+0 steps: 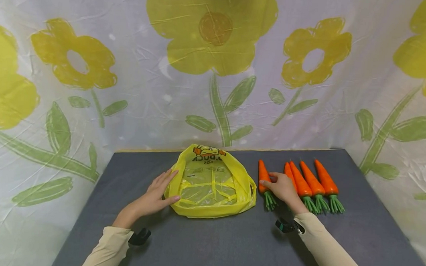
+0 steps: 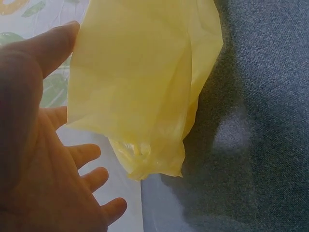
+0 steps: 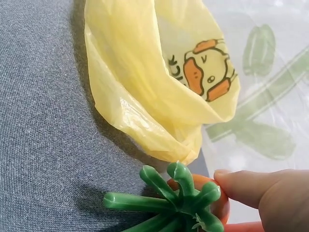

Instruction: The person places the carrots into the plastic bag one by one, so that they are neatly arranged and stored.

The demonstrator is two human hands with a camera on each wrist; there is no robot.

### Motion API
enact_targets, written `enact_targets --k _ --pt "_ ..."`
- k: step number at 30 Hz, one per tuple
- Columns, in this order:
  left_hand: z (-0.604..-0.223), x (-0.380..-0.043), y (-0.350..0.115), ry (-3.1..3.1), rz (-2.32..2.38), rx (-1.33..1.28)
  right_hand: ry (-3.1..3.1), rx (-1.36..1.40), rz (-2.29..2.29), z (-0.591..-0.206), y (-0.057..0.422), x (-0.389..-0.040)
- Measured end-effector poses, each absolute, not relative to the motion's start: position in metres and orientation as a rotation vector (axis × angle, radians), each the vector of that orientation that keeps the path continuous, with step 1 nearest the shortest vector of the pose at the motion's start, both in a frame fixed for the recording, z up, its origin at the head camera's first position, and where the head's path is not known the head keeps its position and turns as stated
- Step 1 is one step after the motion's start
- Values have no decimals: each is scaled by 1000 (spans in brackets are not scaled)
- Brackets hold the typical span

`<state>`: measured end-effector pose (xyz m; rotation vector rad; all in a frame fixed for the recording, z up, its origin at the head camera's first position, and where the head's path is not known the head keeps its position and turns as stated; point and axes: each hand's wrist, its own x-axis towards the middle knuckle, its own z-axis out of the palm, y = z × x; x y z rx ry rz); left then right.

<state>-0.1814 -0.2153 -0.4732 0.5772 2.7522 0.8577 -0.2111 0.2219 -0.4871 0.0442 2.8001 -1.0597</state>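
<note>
A yellow plastic bag (image 1: 209, 211) with a cartoon duck print stands on the table, its mouth spread wide toward me. My left hand (image 1: 151, 198) rests at its left side, fingers straight, thumb and fingertips touching the rim; in the left wrist view the fingers (image 2: 84, 154) are spread beside the yellow plastic. To the right of the bag, my right hand (image 1: 284, 189) grips an orange carrot (image 1: 263, 171) between thumb and fingers. The carrot's green stem ends (image 3: 178, 198) face the right wrist camera, with the thumb (image 3: 241, 186) on its orange side.
Several more carrots (image 1: 317, 182) lie side by side to the right of my right hand, green ends toward me. The dark grey table (image 1: 221, 246) meets a flower-printed cloth (image 1: 145, 105) at its back and sides.
</note>
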Motion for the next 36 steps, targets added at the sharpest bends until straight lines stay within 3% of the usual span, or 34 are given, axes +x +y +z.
enact_targets --k 22,36 --pt "-474 -185 -208 2691 866 548 2825 39 -1090 -484 224 -210" --pt "-473 -184 -205 2617 958 546 2737 29 -1210 -462 223 -211"
